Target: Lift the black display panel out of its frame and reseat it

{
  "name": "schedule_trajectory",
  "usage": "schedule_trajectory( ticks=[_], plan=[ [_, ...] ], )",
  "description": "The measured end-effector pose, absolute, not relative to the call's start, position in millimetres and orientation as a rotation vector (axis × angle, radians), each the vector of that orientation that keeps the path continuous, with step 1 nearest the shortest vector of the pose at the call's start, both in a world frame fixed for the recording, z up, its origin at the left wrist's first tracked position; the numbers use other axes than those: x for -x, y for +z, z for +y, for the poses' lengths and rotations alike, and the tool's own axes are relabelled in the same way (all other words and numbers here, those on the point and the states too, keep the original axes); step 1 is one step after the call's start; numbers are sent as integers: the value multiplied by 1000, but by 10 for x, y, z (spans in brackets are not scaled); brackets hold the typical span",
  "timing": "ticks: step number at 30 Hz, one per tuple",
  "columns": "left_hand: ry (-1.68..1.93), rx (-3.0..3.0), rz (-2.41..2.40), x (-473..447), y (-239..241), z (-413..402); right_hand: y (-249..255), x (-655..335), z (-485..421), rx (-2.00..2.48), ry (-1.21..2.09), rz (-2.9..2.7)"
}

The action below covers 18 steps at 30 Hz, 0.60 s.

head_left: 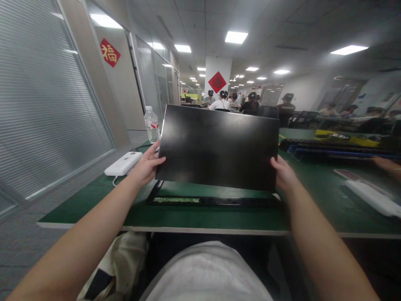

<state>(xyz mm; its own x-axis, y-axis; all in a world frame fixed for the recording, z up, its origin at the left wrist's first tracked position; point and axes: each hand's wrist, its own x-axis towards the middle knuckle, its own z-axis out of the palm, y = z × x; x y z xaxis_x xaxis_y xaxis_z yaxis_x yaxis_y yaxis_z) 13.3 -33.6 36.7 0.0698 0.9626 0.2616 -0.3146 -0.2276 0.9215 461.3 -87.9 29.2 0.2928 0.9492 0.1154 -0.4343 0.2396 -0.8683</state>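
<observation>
The left hand [145,168] and right hand [285,173] pinch opposite short edges of the black display panel [217,147], its long axis crosswise above the black frame [232,201].

Smooth glossy panel [219,146], plastic bottle [152,125]

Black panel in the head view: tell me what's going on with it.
A person grips the flat black panel at opposite side edges, left hand on one and right hand on the other. It is tilted, above a black frame lying on the green table. A green circuit strip shows along the frame's near side. Whether panel and frame touch is unclear.
</observation>
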Motion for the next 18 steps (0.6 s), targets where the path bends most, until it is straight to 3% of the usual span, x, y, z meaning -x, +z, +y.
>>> schedule_trajectory(
  ticks=[7,18],
  plan=[
    [1405,-1246,734,-143,351,-359,272,-4587,-853,830,1025,-742],
    [1183,-1195,828,-214,225,-320,58,-4780,-714,1267,1182,-585]
  ],
)
